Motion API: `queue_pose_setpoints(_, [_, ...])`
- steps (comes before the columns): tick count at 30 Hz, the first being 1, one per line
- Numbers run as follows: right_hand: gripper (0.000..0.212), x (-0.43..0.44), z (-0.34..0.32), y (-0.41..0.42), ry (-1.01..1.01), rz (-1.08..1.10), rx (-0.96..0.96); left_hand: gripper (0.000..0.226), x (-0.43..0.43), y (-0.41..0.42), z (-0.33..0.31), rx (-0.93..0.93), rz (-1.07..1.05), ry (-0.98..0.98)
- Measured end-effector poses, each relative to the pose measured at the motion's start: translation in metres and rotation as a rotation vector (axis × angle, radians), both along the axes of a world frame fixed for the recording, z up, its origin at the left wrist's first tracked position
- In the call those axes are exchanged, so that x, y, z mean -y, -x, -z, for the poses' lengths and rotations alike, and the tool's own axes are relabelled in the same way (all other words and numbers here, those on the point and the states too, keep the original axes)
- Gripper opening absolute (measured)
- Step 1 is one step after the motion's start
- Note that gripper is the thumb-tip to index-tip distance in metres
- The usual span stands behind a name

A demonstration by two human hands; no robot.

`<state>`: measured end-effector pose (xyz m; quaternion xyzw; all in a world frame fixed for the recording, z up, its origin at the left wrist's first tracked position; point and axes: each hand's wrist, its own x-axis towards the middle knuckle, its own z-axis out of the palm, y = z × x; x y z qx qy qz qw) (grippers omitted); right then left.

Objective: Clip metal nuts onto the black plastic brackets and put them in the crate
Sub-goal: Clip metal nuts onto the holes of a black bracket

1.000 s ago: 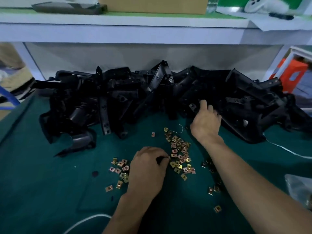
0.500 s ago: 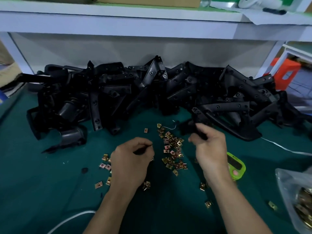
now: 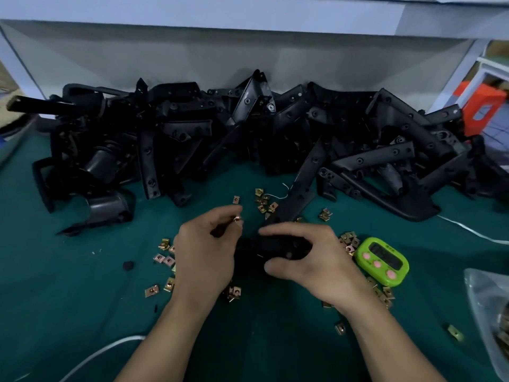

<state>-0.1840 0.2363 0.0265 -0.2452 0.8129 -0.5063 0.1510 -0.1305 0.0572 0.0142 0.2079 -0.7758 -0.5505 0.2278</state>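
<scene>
Centrally, right hand point(image 3: 311, 260) grips a stiff-looking black plastic bracket point(image 3: 275, 248). Left hand point(image 3: 205, 252) edge-pinches a small, slippery-looking brassy metal nut point(image 3: 237, 218)

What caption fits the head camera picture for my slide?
The left hand pinches a metal nut beside the black bracket gripped by the right hand.

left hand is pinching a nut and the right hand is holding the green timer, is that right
Not quite. The left hand does pinch a nut, but the right hand holds a black bracket, not the timer, which lies beside that hand. The head view shows it.
</scene>
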Motion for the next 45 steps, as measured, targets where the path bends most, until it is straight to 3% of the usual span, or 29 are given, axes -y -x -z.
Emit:
queue_pose_setpoints(2, [0.023,0.0,0.002,0.0,0.122,0.128,0.019,0.031,0.003,0.0,-0.001,-0.007,-0.01,-0.105])
queue_pose_setpoints(5, [0.01,0.001,0.003,0.001,0.125,0.39,-0.206,0.027,0.006,0.0,-0.002,-0.02,-0.004,-0.251])
queue_pose_setpoints(7, [0.049,0.001,0.004,0.003,-0.029,0.355,-0.371,0.03,0.006,-0.001,-0.004,-0.044,0.023,-0.295])
queue_pose_setpoints(9, [0.072,0.002,0.004,0.004,-0.165,0.202,-0.372,0.032,0.007,-0.001,-0.005,-0.062,0.031,-0.33])
queue_pose_setpoints(12, [0.074,0.002,0.002,0.005,-0.283,0.088,-0.323,0.025,0.007,0.0,-0.006,-0.079,0.001,-0.412])
queue_pose_setpoints(16, [0.061,0.0,0.003,0.003,-0.453,0.133,-0.547,0.022,0.007,0.001,-0.005,-0.091,-0.024,-0.469])
queue_pose_setpoints(18, [0.054,0.001,0.007,0.001,-0.485,0.16,-0.561,0.022,0.007,0.002,-0.005,-0.083,-0.021,-0.472])
queue_pose_setpoints(22, [0.036,0.001,0.009,0.003,-0.346,0.245,-0.541,0.018,0.006,0.002,-0.005,-0.057,-0.019,-0.481])
queue_pose_setpoints(29, [0.03,0.003,-0.001,-0.004,-0.107,0.401,-0.565,0.027,0.004,0.0,-0.003,-0.055,0.023,-0.541])
queue_pose_setpoints(33, [0.008,0.005,-0.008,-0.012,-0.041,0.459,-0.591,0.026,0.004,0.001,-0.002,-0.016,0.051,-0.537])
queue_pose_setpoints(40, [0.034,0.007,-0.004,-0.012,-0.501,0.353,-0.476,0.016,0.003,-0.002,-0.006,0.028,0.185,-0.476])
queue_pose_setpoints(45, [0.03,0.008,0.005,-0.01,-0.633,0.382,-0.468,0.023,0.003,-0.006,-0.01,0.013,0.302,-0.517])
